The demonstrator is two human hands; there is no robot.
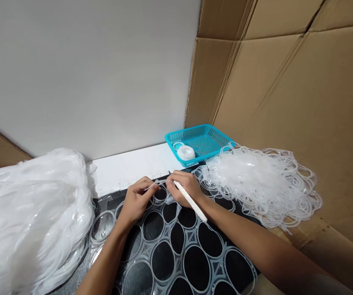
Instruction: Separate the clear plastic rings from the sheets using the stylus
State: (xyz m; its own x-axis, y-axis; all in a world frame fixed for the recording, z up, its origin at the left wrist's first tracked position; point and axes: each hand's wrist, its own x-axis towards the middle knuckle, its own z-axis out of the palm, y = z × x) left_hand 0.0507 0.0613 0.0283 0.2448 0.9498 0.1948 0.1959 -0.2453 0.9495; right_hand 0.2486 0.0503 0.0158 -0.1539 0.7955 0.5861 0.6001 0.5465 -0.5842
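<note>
My left hand (137, 199) pinches a thin translucent strip or ring edge (157, 182) between thumb and fingers. My right hand (186, 186) is closed around a slim white-handled tool (191, 201), its handle slanting back over the wrist. A small dark point shows beyond the right fingers; whether it belongs to the tool I cannot tell. Both hands are close together, their fingertips nearly meeting at the strip. Beneath them lies a translucent molded sheet (191, 236) of joined rings on a dark surface, with large round openings.
A large heap of translucent white pieces (35, 213) is at the left. Tangled clear rings (262, 180) pile up at the right. A turquoise basket (207, 128) at the back holds stacked white rings (185, 153). A grey-white wall (87, 73) and cardboard (287, 102) enclose the back and right.
</note>
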